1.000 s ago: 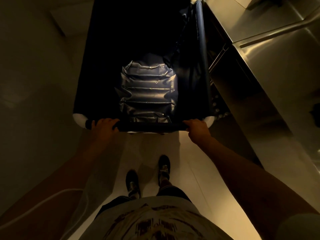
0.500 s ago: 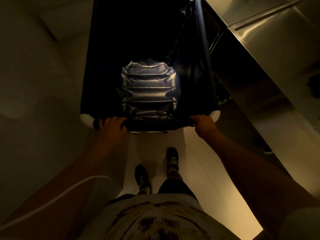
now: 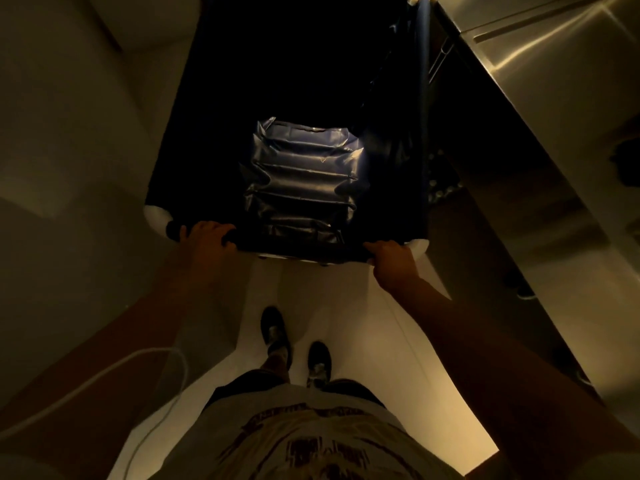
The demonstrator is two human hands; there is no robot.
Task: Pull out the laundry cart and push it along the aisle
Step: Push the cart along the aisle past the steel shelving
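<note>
Because the laundry cart (image 3: 287, 98) has to be steered as well as shoved, the person grips its dark handle bar (image 3: 298, 249) at both ends rather than in the middle. The left hand (image 3: 206, 239) wraps the bar near its left end, fingers curled over the top and clamped on it; the right hand (image 3: 389, 259) does the same near the right end, just inside the pale corner cap (image 3: 419, 244). Beyond the fingers the cart stretches away down the aisle, its dark liner sagging around a shiny, ribbed bundle (image 3: 301, 181) that lies just past the bar; in this dim light it is probably folded plastic sheeting. Past the right fingers a steel-fronted counter (image 3: 540, 109) runs close alongside the cart's rail, so the wide grip likely helps hold the cart off it. Behind the fingers, the person's shoes (image 3: 296, 344) stand on pale floor (image 3: 346, 306), arms stretched forward to push.
</note>
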